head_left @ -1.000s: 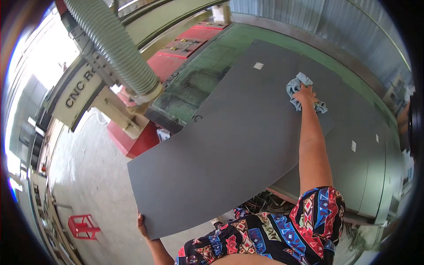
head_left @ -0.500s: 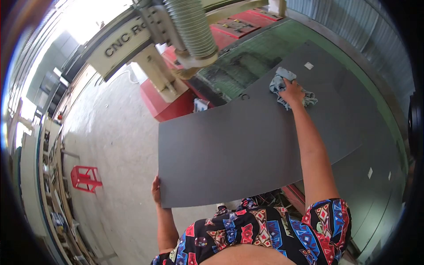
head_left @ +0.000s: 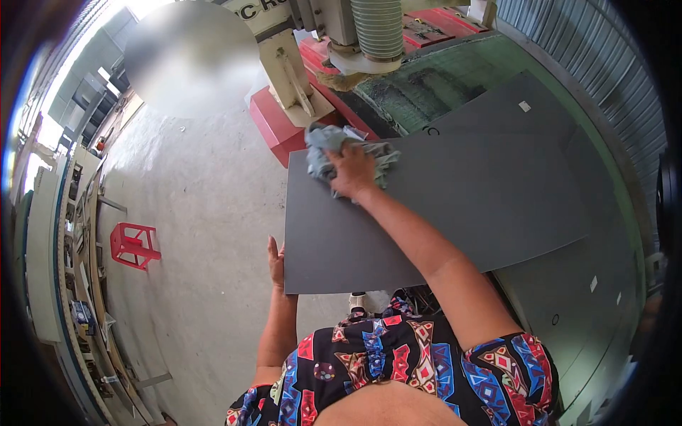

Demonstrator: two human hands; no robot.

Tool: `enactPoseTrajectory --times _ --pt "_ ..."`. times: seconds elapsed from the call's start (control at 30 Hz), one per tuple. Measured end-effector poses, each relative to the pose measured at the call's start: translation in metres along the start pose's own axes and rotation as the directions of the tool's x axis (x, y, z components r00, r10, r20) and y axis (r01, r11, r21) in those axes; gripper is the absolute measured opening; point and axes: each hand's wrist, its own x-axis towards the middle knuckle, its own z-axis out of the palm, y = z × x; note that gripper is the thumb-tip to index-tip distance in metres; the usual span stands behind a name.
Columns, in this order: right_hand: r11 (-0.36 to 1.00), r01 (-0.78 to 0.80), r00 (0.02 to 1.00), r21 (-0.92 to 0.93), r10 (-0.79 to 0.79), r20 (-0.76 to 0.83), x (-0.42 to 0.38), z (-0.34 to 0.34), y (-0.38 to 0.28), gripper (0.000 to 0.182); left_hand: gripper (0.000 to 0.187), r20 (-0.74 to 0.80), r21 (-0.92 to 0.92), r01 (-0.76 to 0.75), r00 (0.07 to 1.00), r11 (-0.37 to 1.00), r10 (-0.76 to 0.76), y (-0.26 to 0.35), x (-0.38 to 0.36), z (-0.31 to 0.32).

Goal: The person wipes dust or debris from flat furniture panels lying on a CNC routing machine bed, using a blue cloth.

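Head view: right hand [head_left: 353, 170] closed over the cloth [head_left: 323, 155] near the panel's [head_left: 455, 206] far-left corner.
The panel's long axis runs left to right; the left hand [head_left: 276, 263] touches its left edge by the near corner, its grip partly hidden, so I cannot tell. "C R" reads on the machine [head_left: 259, 10]; the white label [head_left: 524, 106] is illegible.

Bright light is glaring at the upper left, the lens is bowing the wall [head_left: 575, 78], and a round smudge [head_left: 192, 60] is blurring the background.
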Motion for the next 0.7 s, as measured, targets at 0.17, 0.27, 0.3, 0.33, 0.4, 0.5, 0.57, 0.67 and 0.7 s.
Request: enactPoseTrajectory --times 0.17,0.27,0.3,0.33,0.4,0.5,0.57,0.67,0.7 --pt "0.963 0.246 0.943 0.110 -0.264 0.201 -0.040 -0.011 -0.053 0.067 0.073 0.104 -0.024 0.064 0.993 0.998 -0.061 -0.003 0.008 -0.020" --pt "0.918 0.381 0.902 0.112 -0.396 0.172 -0.076 -0.018 -0.062 0.068 0.075 0.132 -0.052 0.044 0.991 0.998 -0.037 -0.006 0.013 -0.025" --pt "0.896 0.428 0.882 0.118 -0.442 0.164 -0.086 -0.021 -0.062 0.068 0.076 0.125 -0.060 0.018 0.992 0.998 -0.011 -0.007 0.007 -0.010" --pt "0.886 0.441 0.873 0.141 -0.460 0.160 -0.097 -0.023 -0.061 0.069 0.077 0.118 -0.066 -0.008 0.993 0.998 0.016 -0.008 0.006 -0.002" --pt "0.867 0.464 0.859 0.183 -0.491 0.147 -0.118 -0.030 -0.050 0.069 0.078 0.127 -0.074 -0.025 0.991 0.997 0.034 -0.008 0.010 -0.006" --pt "0.857 0.475 0.856 0.198 -0.503 0.124 -0.147 -0.053 -0.022 0.070 0.073 0.249 -0.052 0.139 0.961 0.989 -0.122 -0.005 0.009 -0.018" --pt "0.877 0.429 0.883 0.218 -0.458 0.104 -0.164 -0.064 0.009 0.070 0.069 0.299 -0.113 0.199 0.941 0.973 -0.158 0.000 0.009 -0.022" --pt "0.954 0.275 0.958 0.121 -0.283 0.049 -0.184 -0.101 0.057 0.068 0.060 0.272 -0.077 0.158 0.953 0.984 -0.132 -0.004 0.004 -0.009" --pt "0.983 0.180 0.983 0.046 -0.181 0.035 -0.191 -0.110 0.076 0.067 0.057 0.220 -0.024 0.112 0.970 0.993 -0.104 -0.006 0.000 -0.001"
